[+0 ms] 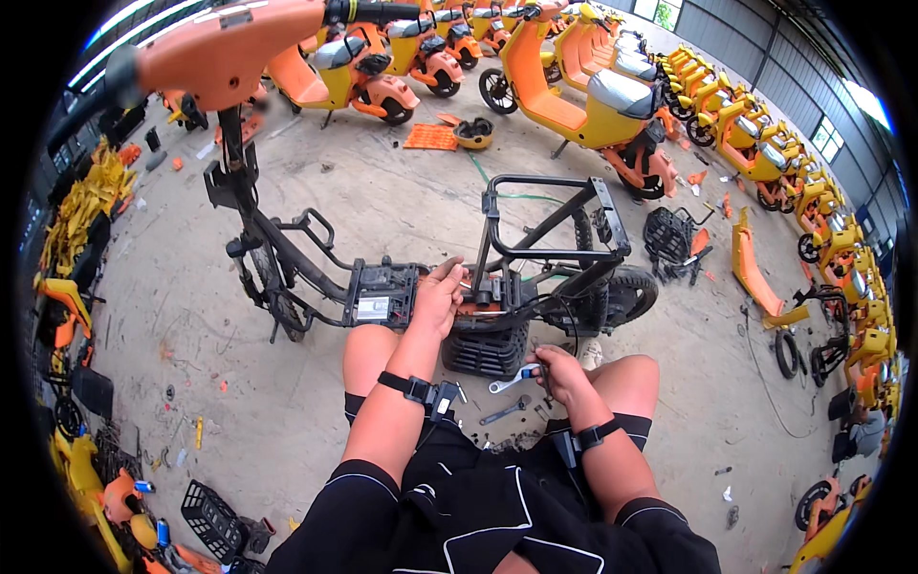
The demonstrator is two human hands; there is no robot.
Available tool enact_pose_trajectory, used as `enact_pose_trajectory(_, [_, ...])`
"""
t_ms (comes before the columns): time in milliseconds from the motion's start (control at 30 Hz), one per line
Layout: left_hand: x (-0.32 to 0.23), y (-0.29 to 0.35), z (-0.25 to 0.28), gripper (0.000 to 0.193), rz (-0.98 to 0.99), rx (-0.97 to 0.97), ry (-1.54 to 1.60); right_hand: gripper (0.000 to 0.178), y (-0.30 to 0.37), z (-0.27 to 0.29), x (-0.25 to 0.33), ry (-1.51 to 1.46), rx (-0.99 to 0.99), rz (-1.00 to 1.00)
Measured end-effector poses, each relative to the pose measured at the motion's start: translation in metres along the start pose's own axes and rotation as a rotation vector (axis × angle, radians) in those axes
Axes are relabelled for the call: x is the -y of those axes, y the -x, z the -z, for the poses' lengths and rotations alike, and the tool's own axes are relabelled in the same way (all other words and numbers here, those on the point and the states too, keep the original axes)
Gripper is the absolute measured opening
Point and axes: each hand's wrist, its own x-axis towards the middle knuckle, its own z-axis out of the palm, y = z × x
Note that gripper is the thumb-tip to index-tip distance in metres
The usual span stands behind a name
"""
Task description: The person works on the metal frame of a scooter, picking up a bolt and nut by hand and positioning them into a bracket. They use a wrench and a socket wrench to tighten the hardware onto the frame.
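— While the head view looks down on the stripped scooter frame (pixel 430 277) standing on the concrete floor (pixel 239 383), how far along would you judge the teardown?

— Well along, I'd say. Seat, body panels and footboard are off; only the black tube frame, the rear wheel (pixel 626 292), the front fork and the orange handlebar head (pixel 225 53) remain. The black ribbed housing (pixel 488 344) under the frame is still mounted, and the open controller box (pixel 381 292) with its wiring is still in place, so fasteners and cables look left to do.

— And the hands?

— The left hand (pixel 438 297) reaches into the middle of the frame, fingers curled closed on something small at the wiring beside the box; what exactly it pinches I cannot tell. The right hand (pixel 559 373) is closed around a silver wrench (pixel 512 380), held low between the knees just in front of the ribbed housing. A second wrench (pixel 504 412) lies on the floor near it.

— Any labels or signs?

— One pale rectangular sticker on the controller box, left of the left hand. Nothing else readable. An orange ridged panel (pixel 430 137) lies flat on the floor beyond the frame, beside a helmet-like shell (pixel 474 132), and black baskets (pixel 675 236) sit off to the right.

— Surroundings?

— Rows of orange-and-yellow scooters (pixel 593 96) ring the space.
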Motion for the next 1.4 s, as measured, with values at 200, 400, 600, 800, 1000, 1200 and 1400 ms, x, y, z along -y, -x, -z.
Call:
enact_pose_trajectory(200, [-0.026,-0.004,-0.039,0.027,-0.187,-0.020,-0.236,0.024,-0.031,-0.037,0.023,0.079,0.142,0.101])
enact_pose_trajectory(400, [-0.059,-0.036,-0.075,0.030,-0.311,-0.063,-0.461,0.022,-0.024,-0.058,0.038,0.102,0.240,0.079])
enact_pose_trajectory(600, [-0.053,-0.082,-0.077,0.028,-0.364,0.016,-0.477,0.023,-0.026,-0.060,0.033,0.102,0.243,0.048])
enact_pose_trajectory(800, [-0.047,-0.105,-0.070,0.028,-0.325,0.061,-0.485,0.025,-0.031,-0.057,0.029,0.115,0.215,-0.021])
enact_pose_trajectory(1000, [-0.051,-0.098,-0.059,0.028,-0.341,0.082,-0.580,0.025,-0.031,-0.055,0.023,0.148,0.187,-0.096])
enact_pose_trajectory(1200, [-0.057,-0.096,-0.057,0.022,-0.262,0.088,-0.583,0.029,-0.030,-0.060,0.013,0.163,0.226,-0.111])
enact_pose_trajectory(1400, [-0.051,-0.107,-0.050,0.022,-0.329,0.169,-0.595,0.028,-0.035,-0.058,0.005,0.202,0.185,-0.137])
